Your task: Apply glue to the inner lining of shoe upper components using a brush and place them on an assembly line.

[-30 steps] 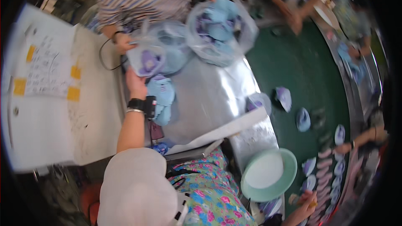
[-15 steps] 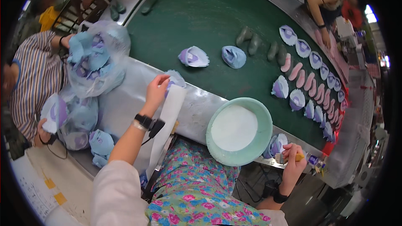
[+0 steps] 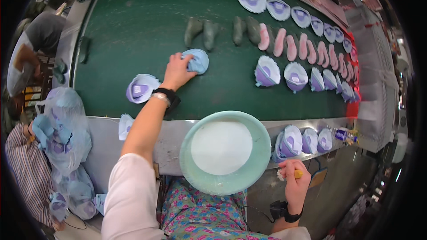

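Note:
My left hand [image 3: 179,71] reaches over the green belt [image 3: 133,31], its fingers closed on a light blue shoe upper [image 3: 199,62]. A purple and pale blue upper [image 3: 141,89] lies to the left of it, and another upper [image 3: 126,126] sits on the metal ledge nearer me. In my right hand [image 3: 295,182] is a brush with a yellow handle [image 3: 298,174], its pale bristles pointing left. A pale green basin [image 3: 262,151] of white liquid [image 3: 222,146] stands between my arms. Several stacked uppers [image 3: 290,141] rest on the ledge just beyond the right hand.
Dark foot-shaped moulds [image 3: 193,32], pink sole-shaped pieces [image 3: 279,42] and rows of uppers [image 3: 296,76] run rightward along the belt. A bottle [image 3: 345,135] lies on the ledge at right. At left, a person in a striped shirt [image 3: 26,169] is beside plastic bags [image 3: 66,129] of uppers.
My left hand has moved from the upper by the ledge, out over the belt, and taken hold of the light blue upper. The view has swung right. My right hand still holds the brush.

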`<state>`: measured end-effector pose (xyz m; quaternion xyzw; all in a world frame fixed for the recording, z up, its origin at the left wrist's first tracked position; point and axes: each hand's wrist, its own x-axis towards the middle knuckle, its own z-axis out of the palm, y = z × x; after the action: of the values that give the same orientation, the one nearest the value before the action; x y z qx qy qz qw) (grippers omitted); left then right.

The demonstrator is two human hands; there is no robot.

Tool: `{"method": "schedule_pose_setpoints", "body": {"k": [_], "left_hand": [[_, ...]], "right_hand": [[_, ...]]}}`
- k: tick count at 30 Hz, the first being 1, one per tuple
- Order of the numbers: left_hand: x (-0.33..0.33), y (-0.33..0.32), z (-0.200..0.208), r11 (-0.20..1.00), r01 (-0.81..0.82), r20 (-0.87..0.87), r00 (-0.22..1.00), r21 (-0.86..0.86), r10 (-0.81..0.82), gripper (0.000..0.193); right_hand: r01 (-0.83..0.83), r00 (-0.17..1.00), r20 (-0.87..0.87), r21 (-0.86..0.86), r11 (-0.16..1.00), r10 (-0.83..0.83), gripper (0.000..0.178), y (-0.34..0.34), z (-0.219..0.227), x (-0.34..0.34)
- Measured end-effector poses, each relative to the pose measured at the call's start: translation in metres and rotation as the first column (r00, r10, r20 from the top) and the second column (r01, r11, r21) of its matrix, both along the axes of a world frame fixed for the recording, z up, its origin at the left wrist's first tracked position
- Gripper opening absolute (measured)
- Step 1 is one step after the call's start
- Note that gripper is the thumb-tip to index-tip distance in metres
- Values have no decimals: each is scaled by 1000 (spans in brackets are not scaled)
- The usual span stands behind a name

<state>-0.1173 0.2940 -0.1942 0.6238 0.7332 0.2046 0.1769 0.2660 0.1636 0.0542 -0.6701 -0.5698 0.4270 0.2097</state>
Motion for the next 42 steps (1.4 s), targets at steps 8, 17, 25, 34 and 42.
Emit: {"method": "schedule_pose_setpoints", "body": {"k": [8, 17, 25, 34, 42], "left_hand": [[131, -140, 169, 927, 97, 880, -294, -361, 373, 59], [143, -228, 210, 941, 190, 898, -292, -281, 328, 73], [121, -296, 224, 985, 164, 818, 573, -56, -49, 61], [113, -369, 251, 698, 538, 880, 331, -473, 341, 27], [104, -365, 191, 765, 403, 852, 79, -503, 518, 57]], "right_hand": [[-386, 918, 67, 375, 843, 391, 27, 20, 10, -56], [-504, 799, -129, 387, 772, 587, 29, -9, 25, -55], [-805, 537, -320, 83, 587, 781, 23, -47, 31, -67], [-219, 974, -31, 120, 968, 224, 18, -32, -61, -27], [-298, 954, 83, 130, 946, 289, 16, -44, -164, -37]]}}
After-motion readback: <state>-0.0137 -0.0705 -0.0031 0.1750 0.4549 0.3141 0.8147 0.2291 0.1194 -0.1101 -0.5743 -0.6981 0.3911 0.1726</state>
